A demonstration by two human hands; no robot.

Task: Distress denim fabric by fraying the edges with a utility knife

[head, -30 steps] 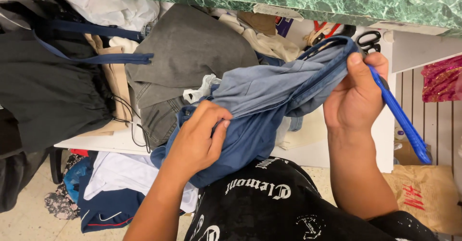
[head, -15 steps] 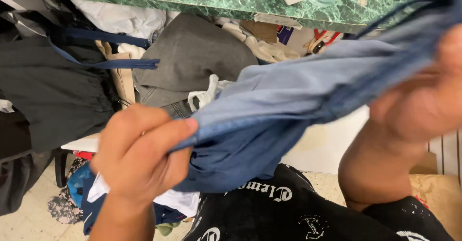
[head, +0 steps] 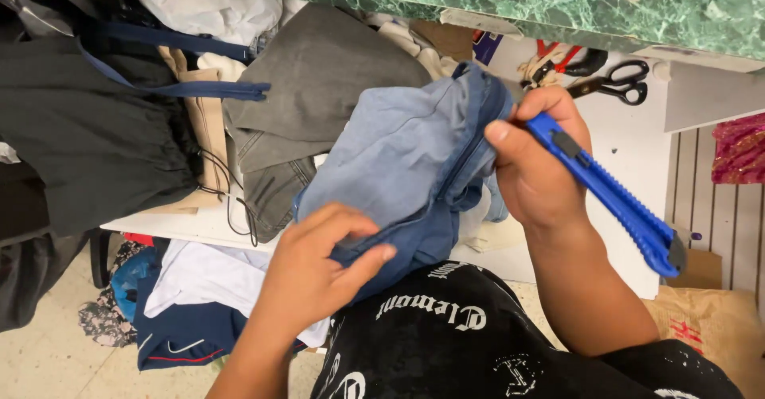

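left hand (head: pixel 315 275) pinches blue garment (head: pixel 398 168) | right hand (head: pixel 534 160) fisted round blue cutter (head: pixel 606 192)

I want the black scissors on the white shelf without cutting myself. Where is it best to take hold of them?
Probably by the looped handles, coming from the right: the black scissors lie flat on the white shelf, loops at the right end, blades pointing left toward the right hand holding the blue utility knife.

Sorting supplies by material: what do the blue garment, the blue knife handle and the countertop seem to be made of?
The blue garment: soft woven cloth, probably light denim, judging by its folds and stitched seam. The knife handle in the right hand: smooth moulded plastic, slightly glossy. The countertop: green veined, polished; marble or a laminate imitation, hard to tell.
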